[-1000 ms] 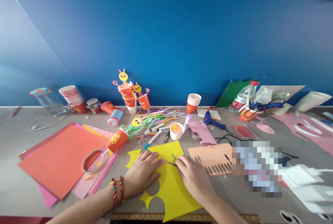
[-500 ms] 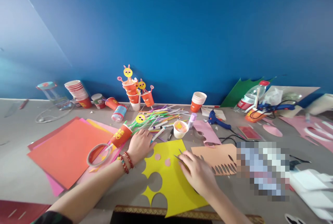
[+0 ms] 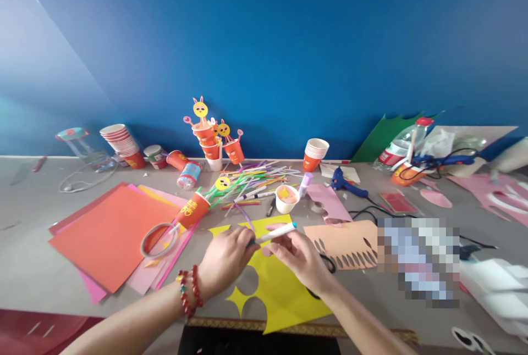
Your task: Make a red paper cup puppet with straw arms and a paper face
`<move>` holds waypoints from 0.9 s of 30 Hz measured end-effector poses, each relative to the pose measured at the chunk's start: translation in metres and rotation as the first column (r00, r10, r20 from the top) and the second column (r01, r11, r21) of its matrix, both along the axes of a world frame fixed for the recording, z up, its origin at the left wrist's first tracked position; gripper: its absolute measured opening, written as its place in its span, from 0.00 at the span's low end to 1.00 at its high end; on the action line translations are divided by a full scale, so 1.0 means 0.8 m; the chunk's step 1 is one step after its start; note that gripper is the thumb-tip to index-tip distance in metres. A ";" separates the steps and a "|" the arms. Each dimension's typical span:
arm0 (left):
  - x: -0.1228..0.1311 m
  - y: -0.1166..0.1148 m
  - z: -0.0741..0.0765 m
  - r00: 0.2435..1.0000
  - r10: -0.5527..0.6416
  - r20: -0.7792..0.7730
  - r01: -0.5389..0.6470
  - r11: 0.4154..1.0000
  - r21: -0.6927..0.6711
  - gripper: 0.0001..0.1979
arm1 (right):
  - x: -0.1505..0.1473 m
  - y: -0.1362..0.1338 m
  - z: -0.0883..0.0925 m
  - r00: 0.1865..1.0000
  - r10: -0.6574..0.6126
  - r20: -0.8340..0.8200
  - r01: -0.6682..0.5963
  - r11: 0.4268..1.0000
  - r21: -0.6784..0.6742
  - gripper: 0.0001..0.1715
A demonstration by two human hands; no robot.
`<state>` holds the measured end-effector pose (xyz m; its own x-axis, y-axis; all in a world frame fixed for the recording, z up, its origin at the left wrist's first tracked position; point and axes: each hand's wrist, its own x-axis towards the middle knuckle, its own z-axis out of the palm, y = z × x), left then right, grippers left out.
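— What are the fingers doing?
— The left hand (image 3: 225, 259) is curled shut round the left end of a white marker (image 3: 272, 233). The right hand (image 3: 299, 256) pinches its barrel.
— How does it lie?
— Its long axis runs left to right. The blue cap points right and a little toward the far edge, above the yellow sheet (image 3: 284, 294) at the middle of the worktop's (image 3: 33, 272) near edge.
— Anything changed?
— Half a second ago the left hand was at the pile of straws and pens (image 3: 251, 182), and the right lay on the sheet.
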<state>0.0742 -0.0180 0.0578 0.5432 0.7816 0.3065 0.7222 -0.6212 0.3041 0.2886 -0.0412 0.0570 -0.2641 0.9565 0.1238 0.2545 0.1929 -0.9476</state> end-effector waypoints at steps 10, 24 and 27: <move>0.005 0.005 -0.008 0.984 -0.014 0.180 0.030 0.996 -0.089 0.09 | 0.010 0.021 -0.015 0.940 -0.009 0.340 -0.052 0.984 0.169 0.08; 0.003 -0.016 -0.040 0.951 -0.281 0.129 0.296 0.949 -0.109 0.09 | 0.022 0.013 -0.036 0.728 -0.035 0.684 -0.203 0.943 0.264 0.19; 0.007 -0.017 -0.040 0.952 -0.288 0.107 0.300 0.947 -0.115 0.09 | 0.021 0.011 -0.036 0.762 -0.008 0.647 -0.214 0.940 0.264 0.15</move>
<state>0.0800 -0.0315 0.0258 0.7304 0.6272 0.2703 0.4806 -0.7532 0.4491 0.3058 -0.0320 0.0283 -0.4819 0.8596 0.1701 0.7315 0.5015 -0.4619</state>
